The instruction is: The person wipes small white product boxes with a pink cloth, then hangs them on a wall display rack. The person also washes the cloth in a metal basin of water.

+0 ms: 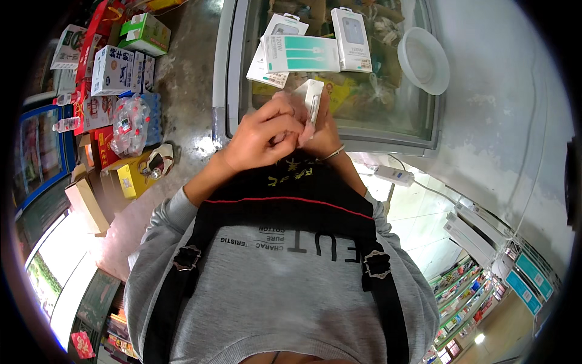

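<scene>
A small white box (pixel 313 102) stands edge-on between my hands, in front of my chest and over the glass lid of a chest freezer (pixel 386 129). My right hand (pixel 325 136), with a bracelet at its wrist, holds it from the right side. My left hand (pixel 268 129) has curled fingers against its left side; the fingertips are blurred, so their grip is unclear. Past my hands, three more white boxes lie on the glass: a cable box with a green panel (pixel 304 53), one partly under it (pixel 273 68), and one at the right (pixel 352 41).
A white plastic bowl (pixel 425 61) sits at the freezer's right edge, beside the wall. On the left are milk cartons (pixel 112 70), packed water bottles (pixel 132 123) and a yellow box (pixel 132 182). A power strip (pixel 394 175) with a cable is at my right; stocked shelves (pixel 468 300) stand behind.
</scene>
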A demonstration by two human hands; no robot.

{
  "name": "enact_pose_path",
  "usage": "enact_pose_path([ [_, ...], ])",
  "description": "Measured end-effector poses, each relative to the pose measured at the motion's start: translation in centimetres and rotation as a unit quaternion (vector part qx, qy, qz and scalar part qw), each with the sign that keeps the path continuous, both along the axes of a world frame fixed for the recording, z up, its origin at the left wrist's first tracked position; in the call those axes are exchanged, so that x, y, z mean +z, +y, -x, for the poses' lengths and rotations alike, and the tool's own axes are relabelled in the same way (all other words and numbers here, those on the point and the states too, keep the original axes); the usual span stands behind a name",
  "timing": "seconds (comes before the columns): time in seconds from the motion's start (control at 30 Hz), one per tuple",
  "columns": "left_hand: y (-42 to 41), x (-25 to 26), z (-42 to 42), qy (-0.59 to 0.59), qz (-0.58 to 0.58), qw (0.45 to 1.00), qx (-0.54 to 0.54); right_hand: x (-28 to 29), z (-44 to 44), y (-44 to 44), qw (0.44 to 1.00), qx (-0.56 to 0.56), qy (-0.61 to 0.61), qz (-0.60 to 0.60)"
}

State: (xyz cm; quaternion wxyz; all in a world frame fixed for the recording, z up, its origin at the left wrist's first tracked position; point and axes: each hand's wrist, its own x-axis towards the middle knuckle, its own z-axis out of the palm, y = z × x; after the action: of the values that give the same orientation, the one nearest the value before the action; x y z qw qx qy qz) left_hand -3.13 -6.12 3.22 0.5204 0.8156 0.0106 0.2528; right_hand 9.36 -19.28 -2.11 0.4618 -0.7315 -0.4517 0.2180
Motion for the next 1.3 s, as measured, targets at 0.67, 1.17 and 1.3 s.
enact_pose_path([
  [0.67, -0.3, -1.7, -3.0, 0.076, 0.179, 0.977, 0.089, 1.7, 0.5, 0.9, 0.998, -0.017, -0.049, 0.028],
  [1.17, 4.9, -4.7, -5.8, 0.059, 0.381, 0.917, 0.107, 1.6, 0.8, 0.9, 0.997, 0.015, -0.039, 0.067],
  [1.3, 4.0, -1.3, -5.2, 0.146, 0.298, 0.943, 0.039, 2.0, 1.2, 0.9, 0.993, 0.055, -0.092, 0.053],
])
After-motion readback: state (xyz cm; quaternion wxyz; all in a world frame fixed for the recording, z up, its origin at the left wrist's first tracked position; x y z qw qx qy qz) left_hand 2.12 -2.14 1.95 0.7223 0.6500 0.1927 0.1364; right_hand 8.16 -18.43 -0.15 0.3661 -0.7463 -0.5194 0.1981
